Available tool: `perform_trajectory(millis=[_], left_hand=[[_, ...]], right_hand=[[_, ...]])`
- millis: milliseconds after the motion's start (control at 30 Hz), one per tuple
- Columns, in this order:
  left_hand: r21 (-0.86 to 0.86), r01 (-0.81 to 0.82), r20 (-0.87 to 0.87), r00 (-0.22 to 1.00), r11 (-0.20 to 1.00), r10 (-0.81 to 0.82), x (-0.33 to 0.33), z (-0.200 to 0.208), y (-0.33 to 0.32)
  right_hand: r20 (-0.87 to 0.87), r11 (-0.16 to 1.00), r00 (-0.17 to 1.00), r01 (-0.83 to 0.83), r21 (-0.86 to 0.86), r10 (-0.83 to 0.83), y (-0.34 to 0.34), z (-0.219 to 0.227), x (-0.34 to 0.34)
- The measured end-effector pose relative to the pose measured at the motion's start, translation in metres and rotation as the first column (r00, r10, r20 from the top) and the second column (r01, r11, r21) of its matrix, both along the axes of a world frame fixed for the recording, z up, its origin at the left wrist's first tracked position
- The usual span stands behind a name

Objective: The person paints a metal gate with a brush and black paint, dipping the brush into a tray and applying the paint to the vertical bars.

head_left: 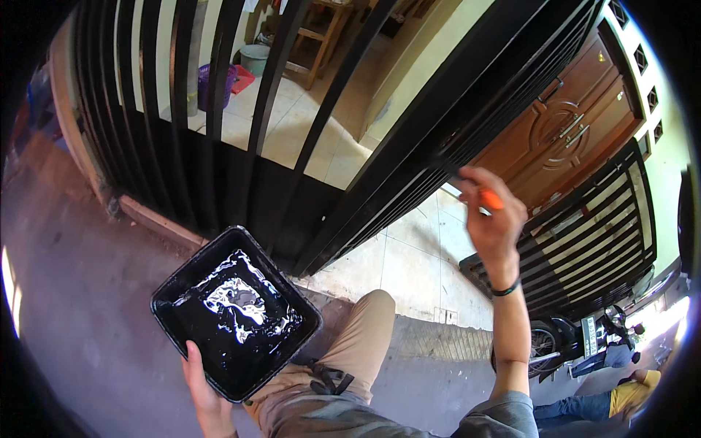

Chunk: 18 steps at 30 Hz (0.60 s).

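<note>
Head view: left hand point(207, 398) grips a tray point(197, 352) by its lower-left edge. Right hand point(498, 230) clasps an orange-handled tool point(491, 199) beside the gate point(416, 150).

1. Black tray point(201, 269): squarish, with rounded corners and raised walls, turned cornerwise, its open side up. The left hand point(204, 387) supports it by its near-left edge, thumb over the rim, in front of the gate's foot.
2. Black paint point(234, 299): wet and glossy inside the tray (white reflections break up its surface).
3. Orange-handled brush-like tool point(491, 201): held in the right hand point(496, 223) beside the gate's frame; its dark far end is blurred, so contact cannot be told.
4. Black metal gate point(398, 175): upright bars above a solid lower panel, with a broad edge frame.
</note>
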<state>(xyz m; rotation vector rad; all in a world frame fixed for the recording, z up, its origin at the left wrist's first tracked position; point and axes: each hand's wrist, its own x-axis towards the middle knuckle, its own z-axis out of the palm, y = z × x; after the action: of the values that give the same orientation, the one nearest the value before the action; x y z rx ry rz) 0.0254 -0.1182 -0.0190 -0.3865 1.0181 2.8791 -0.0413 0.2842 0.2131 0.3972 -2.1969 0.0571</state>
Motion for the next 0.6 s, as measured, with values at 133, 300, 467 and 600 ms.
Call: perform_trajectory(millis=[133,300,467,600], left_hand=[[0.014,-0.002,-0.013,1.000,1.000,0.002,0.002,0.002,0.000],[0.057,-0.021,-0.011,1.000,0.998,0.022,0.002,-0.010,0.000],[0.010,-0.010,0.002,1.000,1.000,0.010,0.003,-0.014,-0.009],[0.000,-0.044,-0.009,0.999,0.999,0.044,0.004,-0.014,-0.011]], right_hand=[[-0.206,0.917,0.974,-0.002,0.399,0.092,-0.013,0.014,-0.001],[0.093,0.811,0.993,0.010,0.585,-0.079,-0.029,-0.048,0.002],[0.080,0.970,0.997,-0.043,0.239,0.024,-0.023,-0.065,-0.015],[-0.202,0.980,0.979,0.046,0.194,-0.005,-0.026,-0.028,-0.020]])
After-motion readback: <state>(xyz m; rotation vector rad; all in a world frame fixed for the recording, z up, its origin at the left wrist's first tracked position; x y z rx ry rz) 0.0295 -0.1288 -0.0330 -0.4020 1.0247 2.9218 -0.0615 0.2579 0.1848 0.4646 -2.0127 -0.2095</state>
